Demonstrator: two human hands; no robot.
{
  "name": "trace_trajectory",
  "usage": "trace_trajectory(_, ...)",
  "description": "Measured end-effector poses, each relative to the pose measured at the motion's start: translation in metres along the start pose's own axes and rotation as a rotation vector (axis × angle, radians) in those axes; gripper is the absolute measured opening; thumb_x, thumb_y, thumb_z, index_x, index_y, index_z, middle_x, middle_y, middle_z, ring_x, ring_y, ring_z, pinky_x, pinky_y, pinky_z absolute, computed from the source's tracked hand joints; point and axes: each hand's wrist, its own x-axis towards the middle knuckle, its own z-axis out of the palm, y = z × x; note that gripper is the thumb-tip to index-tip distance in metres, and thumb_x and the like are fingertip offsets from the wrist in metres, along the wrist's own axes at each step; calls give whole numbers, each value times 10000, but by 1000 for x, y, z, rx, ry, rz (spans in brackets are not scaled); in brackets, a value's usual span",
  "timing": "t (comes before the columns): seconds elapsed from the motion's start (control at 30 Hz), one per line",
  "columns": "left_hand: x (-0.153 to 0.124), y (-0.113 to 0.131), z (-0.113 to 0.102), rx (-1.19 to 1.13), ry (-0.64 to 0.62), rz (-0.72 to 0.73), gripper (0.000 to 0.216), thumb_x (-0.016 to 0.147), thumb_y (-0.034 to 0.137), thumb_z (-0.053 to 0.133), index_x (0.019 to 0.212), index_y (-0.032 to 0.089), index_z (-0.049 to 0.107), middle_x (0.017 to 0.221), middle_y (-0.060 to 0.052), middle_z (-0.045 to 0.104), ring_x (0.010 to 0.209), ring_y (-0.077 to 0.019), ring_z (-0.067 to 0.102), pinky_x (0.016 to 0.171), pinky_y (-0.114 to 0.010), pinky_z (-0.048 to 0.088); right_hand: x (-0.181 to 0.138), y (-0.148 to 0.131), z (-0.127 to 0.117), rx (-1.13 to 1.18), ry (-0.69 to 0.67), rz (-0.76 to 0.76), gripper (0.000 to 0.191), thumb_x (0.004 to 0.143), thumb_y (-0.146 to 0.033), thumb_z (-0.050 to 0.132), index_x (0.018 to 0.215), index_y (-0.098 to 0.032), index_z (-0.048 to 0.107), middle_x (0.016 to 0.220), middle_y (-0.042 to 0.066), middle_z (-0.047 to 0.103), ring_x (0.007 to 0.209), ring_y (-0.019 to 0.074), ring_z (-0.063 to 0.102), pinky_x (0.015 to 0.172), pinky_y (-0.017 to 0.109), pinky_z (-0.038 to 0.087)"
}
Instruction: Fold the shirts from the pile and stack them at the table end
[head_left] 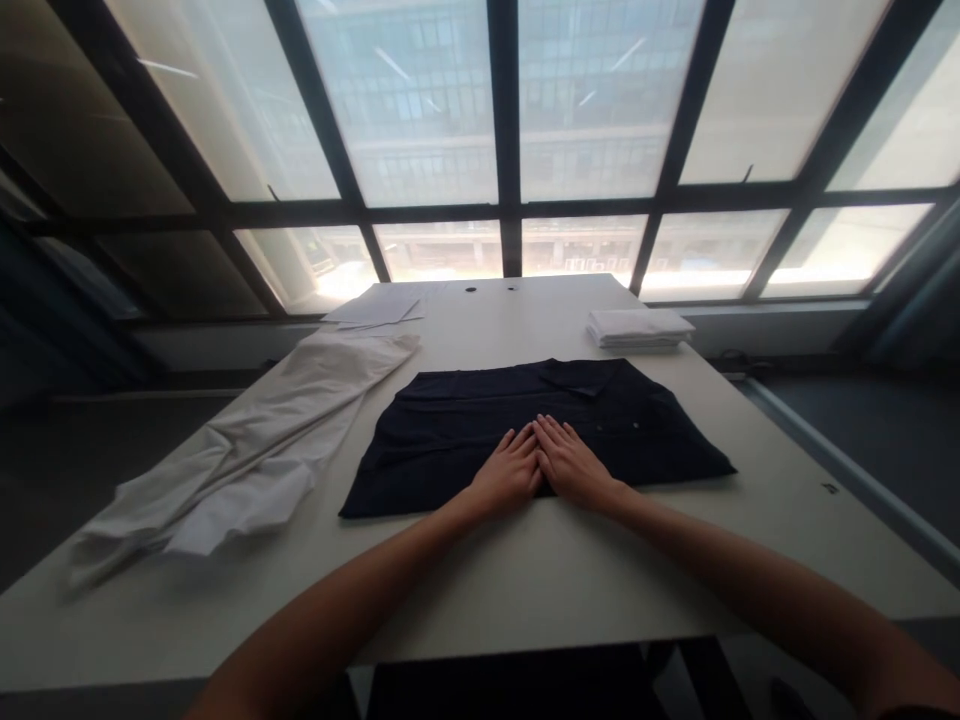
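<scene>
A dark navy shirt lies folded flat into a wide rectangle in the middle of the white table. My left hand rests palm down on its near edge, fingers stretched out flat. My right hand lies flat beside it, fingers also extended, and the two hands touch at the fingertips. Neither hand grips the cloth. Small buttons show on the shirt to the right of my hands.
A crumpled white garment sprawls along the table's left side. A folded white stack sits at the far right, loose paper sheets at the far left. Large windows stand behind the table; floor drops away on both sides.
</scene>
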Motion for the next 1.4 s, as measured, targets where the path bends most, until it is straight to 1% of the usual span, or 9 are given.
trace_trajectory(0.13, -1, -2, 0, 30, 4, -25, 600, 1067, 390, 316, 1626, 193, 225, 1668, -68, 261, 1559, -249, 159, 1258, -480, 146, -12, 12, -11, -91, -60, 30, 734, 1042, -563, 297, 1617, -110, 254, 1665, 129, 226, 1552, 267, 161, 1260, 485, 160)
trace_trajectory(0.27, -1, -1, -1, 65, 12, -24, 598, 1063, 424, 330, 1619, 215, 266, 1661, -51, 275, 1556, -253, 177, 1259, -475, 151, -26, 28, -19, -154, -66, 17, 788, 1020, -649, 289, 1623, -144, 239, 1670, 120, 194, 1556, 261, 143, 1261, 494, 136)
trace_trajectory(0.4, -2, -2, -1, 62, 26, -28, 587, 1061, 430, 337, 1615, 244, 282, 1663, -29, 270, 1555, -248, 180, 1259, -464, 150, -43, 52, -28, -174, -57, 46, 767, 1027, -641, 278, 1633, -179, 191, 1675, 98, 179, 1557, 250, 137, 1257, 513, 146)
trace_trajectory(0.57, -15, -15, -4, 49, 12, -30, 600, 1067, 476, 326, 1626, 278, 238, 1675, 3, 227, 1561, -242, 153, 1263, -448, 132, -76, 95, -38, -258, 1, 195, 694, 1056, -550, 253, 1634, -176, 170, 1673, 103, 195, 1554, 240, 146, 1253, 518, 155)
trace_trajectory(0.77, -66, -59, -17, 113, -8, -123, 580, 1082, 457, 267, 1631, 281, 199, 1676, 6, 209, 1560, -245, 152, 1257, -473, 144, -113, 132, -45, -371, 95, 332, 670, 1050, -476, 298, 1640, -185, 168, 1668, 98, 222, 1543, 264, 197, 1255, 500, 166)
trace_trajectory(0.97, -138, -119, -28, 209, 19, -330, 591, 1072, 460, 243, 1627, 259, 221, 1656, -30, 276, 1544, -286, 211, 1218, -531, 237, -120, 140, -43, -388, 97, 340, 662, 1051, -488, 282, 1633, -184, 203, 1678, 98, 181, 1550, 254, 168, 1250, 493, 190)
trace_trajectory(1.07, -161, -138, -31, 231, 34, -400, 618, 1065, 472, 237, 1626, 213, 232, 1657, -62, 272, 1538, -316, 224, 1195, -554, 276, -119, 141, -43, -379, 71, 344, 621, 1046, -486, 303, 1617, -241, 279, 1683, 72, 174, 1547, 276, 174, 1240, 509, 214)
trace_trajectory(1.2, -174, -145, -31, 243, 44, -380, 643, 1059, 479, 252, 1628, 183, 220, 1658, -83, 266, 1539, -317, 218, 1198, -538, 273, -121, 139, -47, -382, 39, 355, 587, 1040, -474, 316, 1592, -278, 353, 1677, 64, 211, 1540, 306, 195, 1220, 525, 258)
trace_trajectory(1.4, -184, -147, -29, 256, 7, -379, 645, 1056, 490, 244, 1634, 210, 193, 1668, -75, 237, 1549, -308, 186, 1205, -548, 233, -140, 127, -45, -346, 53, 379, 592, 1026, -481, 333, 1586, -294, 364, 1678, 51, 224, 1541, 301, 191, 1218, 538, 262)
